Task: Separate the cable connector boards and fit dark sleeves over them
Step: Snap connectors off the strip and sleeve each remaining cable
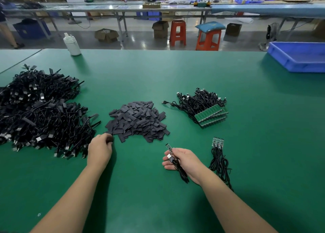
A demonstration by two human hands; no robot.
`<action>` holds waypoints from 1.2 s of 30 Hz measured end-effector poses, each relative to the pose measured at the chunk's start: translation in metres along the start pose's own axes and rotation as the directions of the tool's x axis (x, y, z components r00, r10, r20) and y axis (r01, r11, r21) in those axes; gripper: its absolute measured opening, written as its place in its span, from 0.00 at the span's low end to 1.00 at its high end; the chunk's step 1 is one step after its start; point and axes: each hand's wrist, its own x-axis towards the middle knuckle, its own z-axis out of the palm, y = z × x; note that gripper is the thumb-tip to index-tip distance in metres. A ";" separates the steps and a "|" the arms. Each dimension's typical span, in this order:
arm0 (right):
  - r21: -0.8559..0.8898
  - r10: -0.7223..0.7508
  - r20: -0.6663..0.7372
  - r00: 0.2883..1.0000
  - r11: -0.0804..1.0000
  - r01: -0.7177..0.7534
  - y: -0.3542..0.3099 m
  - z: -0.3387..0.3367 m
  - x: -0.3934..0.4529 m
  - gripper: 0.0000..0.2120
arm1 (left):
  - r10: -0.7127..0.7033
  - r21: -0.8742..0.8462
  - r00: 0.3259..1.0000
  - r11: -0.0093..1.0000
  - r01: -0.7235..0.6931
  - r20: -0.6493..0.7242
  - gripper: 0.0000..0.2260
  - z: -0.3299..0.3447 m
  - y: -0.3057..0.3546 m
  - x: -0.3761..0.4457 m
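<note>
A heap of flat dark sleeves [139, 121] lies at the middle of the green table [175, 71]. My left hand [99, 149] pinches one dark sleeve [110, 139] at the heap's near left corner. My right hand [182, 159] grips a black cable [181, 173] whose small green connector board [168, 147] sticks out past the fingers. To its right lies a short strip of joined boards [217, 142] with their cables [220, 164]. Farther back sits a stack of joined green boards [212, 115] with cables attached.
A large pile of sleeved black cables [38, 109] fills the table's left side. A white bottle [72, 44] stands at the far edge, a blue bin [299, 56] at the far right. Stools, boxes and benches lie beyond.
</note>
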 end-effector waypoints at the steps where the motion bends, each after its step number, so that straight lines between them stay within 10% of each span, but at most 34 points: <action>1: 0.001 0.001 0.000 1.000 1.000 -0.001 0.000 0.000 0.000 0.17 | -0.025 -0.048 1.000 0.999 0.026 0.008 0.11 -0.001 0.000 0.000; 15: -0.121 -0.058 0.011 0.998 0.991 0.059 0.004 0.002 -0.002 0.15 | 0.087 0.026 0.996 0.996 -0.087 -0.013 0.09 -0.009 0.011 -0.005; 25: -0.354 -0.050 0.095 0.994 0.932 0.080 0.005 0.005 -0.004 0.15 | 0.285 -0.488 0.908 0.866 -0.106 0.308 0.09 -0.007 0.079 -0.045; 31: -0.509 0.035 0.147 0.989 0.859 0.045 -0.001 0.006 -0.004 0.14 | 0.465 -0.124 0.745 0.876 -0.467 0.479 0.13 0.019 0.080 -0.059; 36: -0.596 -0.007 0.127 0.992 0.799 0.082 -0.007 0.000 -0.004 0.13 | 0.488 -0.026 0.733 0.840 -0.542 0.474 0.14 0.020 0.074 -0.060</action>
